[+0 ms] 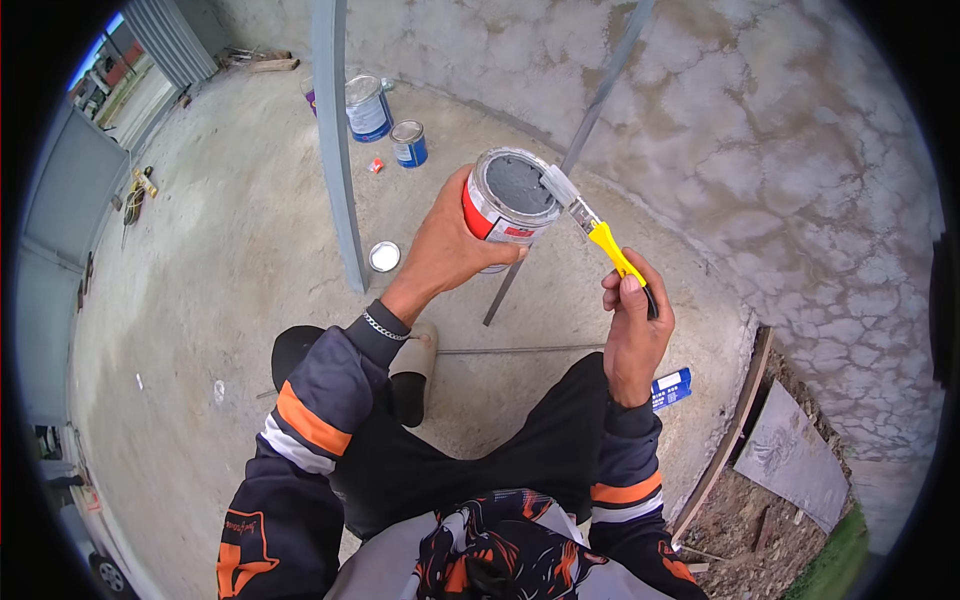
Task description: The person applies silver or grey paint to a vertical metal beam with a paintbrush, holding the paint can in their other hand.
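My left hand (448, 243) grips a red and white paint can (482, 222) around its side and holds it up, tilted a little. Grey paint (515, 182) shows through the can's open top. In my right hand (638, 325) is a paintbrush (612, 246) with a yellow and black handle, pinched between thumb and fingers. Its pale bristles touch the can's right rim; whether their tip dips into the paint I cannot tell.
A grey metal post (336, 140) stands left of the can, and a thin metal bar (603, 90) slants behind it. Farther off stand a large can (369, 112) and a smaller blue can (410, 150). A round white lid (384, 256) and a blue packet (671, 388) lie on the concrete.
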Motion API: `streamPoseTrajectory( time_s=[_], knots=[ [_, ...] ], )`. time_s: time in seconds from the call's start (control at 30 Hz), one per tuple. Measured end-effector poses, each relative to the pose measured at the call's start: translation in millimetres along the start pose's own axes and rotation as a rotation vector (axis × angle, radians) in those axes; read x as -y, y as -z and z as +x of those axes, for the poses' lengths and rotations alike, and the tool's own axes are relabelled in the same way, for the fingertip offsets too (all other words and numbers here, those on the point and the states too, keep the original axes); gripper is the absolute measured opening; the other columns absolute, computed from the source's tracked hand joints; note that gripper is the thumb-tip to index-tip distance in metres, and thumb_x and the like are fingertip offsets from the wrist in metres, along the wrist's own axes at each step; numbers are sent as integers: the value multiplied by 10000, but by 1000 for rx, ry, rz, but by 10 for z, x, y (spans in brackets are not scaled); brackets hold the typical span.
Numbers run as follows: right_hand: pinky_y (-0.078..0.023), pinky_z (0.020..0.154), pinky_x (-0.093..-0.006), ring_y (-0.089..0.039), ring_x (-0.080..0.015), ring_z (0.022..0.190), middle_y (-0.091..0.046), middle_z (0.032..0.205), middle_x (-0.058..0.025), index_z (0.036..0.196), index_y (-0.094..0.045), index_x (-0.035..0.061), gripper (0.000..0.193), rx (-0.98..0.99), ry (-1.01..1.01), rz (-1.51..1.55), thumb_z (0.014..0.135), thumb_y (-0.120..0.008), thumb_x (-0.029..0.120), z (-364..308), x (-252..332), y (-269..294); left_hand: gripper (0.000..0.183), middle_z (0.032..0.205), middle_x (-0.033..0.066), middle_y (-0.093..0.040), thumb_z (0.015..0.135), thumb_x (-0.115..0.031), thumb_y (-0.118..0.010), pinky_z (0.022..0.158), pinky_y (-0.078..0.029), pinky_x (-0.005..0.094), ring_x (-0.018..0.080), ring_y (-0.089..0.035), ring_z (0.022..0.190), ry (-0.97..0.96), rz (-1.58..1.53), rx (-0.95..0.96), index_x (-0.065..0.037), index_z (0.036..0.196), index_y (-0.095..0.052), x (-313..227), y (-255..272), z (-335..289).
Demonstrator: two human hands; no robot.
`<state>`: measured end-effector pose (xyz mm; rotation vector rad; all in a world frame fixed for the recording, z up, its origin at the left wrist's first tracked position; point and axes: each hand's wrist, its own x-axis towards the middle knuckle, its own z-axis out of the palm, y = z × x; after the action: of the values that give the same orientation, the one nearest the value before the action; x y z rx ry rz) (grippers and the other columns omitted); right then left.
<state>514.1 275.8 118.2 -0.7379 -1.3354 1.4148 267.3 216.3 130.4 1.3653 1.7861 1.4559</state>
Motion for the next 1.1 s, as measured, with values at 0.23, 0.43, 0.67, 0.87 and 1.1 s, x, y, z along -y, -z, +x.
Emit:
streamPoseTrajectory(
  time_s=[0.23,0.43,0.67,0.87,1.1],
  knots=[
    [-464,765,-323,-574,-151,872,-657,1026,-66,1458,-566,11,454,-39,-171,505,1063,-642,221,-32,-279,-15,1020,1374,151,-609,664,-240,-959,1096,-490,371,246,-608,1276,85,-123,5,13,1491,-419,-32,-43,23],
    [-469,765,-337,-576,-157,875,-640,1038,-39,1489,-544,101,452,-148,-284,906,1077,-617,270,-256,-919,74,958,1321,150,-650,690,-235,-971,1031,-541,359,226,-656,1205,213,-347,-102,11,1449,-440,-64,48,66],
    [-505,852,-367,-634,-230,900,-745,1031,-88,1252,-738,46,258,75,1,-439,1019,-693,147,-240,-1384,137,990,1312,182,-643,675,-256,-976,1001,-572,377,263,-672,1193,118,-322,-204,30,1447,-428,-104,251,130],
    [-492,855,-393,-624,-281,898,-727,982,-133,1248,-741,67,263,60,367,-798,990,-701,102,469,-853,232,1007,1319,190,-636,682,-259,-968,1022,-568,387,285,-665,1213,147,-311,-184,31,1472,-414,-202,276,69],
    [-452,853,-418,-639,-282,939,-735,971,-94,1207,-757,107,273,316,266,-1004,935,-737,118,-219,-1210,235,996,1323,180,-646,692,-258,-965,1031,-560,386,272,-660,1222,128,-271,-181,30,1476,-423,-237,320,49]
  ],
)
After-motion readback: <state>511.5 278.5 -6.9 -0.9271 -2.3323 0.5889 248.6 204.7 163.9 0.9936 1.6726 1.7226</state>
